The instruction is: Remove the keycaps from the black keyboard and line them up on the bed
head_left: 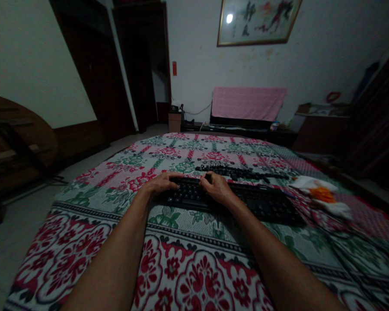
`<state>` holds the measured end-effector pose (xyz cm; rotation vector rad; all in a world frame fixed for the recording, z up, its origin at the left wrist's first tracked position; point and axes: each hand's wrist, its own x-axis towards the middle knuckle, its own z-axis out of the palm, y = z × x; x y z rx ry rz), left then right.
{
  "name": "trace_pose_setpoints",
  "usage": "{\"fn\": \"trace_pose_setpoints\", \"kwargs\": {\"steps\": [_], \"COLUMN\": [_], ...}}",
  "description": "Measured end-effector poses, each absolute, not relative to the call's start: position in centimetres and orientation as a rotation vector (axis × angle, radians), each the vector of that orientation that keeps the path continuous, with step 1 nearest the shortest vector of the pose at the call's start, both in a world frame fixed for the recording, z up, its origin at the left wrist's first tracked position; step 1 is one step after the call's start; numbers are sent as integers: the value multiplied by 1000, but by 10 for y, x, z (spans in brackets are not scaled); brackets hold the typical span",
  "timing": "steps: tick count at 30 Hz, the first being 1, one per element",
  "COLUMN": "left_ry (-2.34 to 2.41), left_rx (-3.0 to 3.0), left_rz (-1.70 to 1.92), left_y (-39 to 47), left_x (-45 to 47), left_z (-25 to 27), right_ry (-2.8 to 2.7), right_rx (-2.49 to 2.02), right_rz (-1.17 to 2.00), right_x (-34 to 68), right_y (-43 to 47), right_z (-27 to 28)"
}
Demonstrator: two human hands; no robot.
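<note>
A black keyboard (189,196) lies across the flowered cloth in front of me, with some bare dark patches between its keys. My left hand (162,183) grips its far left part, thumb on the top and fingers along the back edge. Over the middle of the keyboard, my right hand (218,189) is closed in a pinch on a small black piece (208,177) that looks like a keycap. Behind the keyboard, many loose black keycaps (243,173) lie in a long strip on the cloth. My right forearm hides part of the keyboard.
Right of the keyboard lie a white bag with something orange (322,194) and dark cables (340,246). The patterned cloth (188,276) covers the large surface. Beyond stands a low cabinet with a pink towel (248,103); a round wooden tabletop (19,142) leans at left.
</note>
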<state>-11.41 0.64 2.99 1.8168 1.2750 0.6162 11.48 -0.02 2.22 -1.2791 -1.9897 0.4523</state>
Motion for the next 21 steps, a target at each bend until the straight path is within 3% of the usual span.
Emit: {"fn": "trace_pose_setpoints", "kwargs": {"steps": [21], "left_ry": [1331], "left_rx": [1896], "left_rz": [603], "left_y": [4], "left_x": [-91], "left_z": [35], "right_ry": [-2041], "right_rx": [-1283], "right_rz": [473], "right_x": [119], "right_y": [-2], "right_z": [29]}}
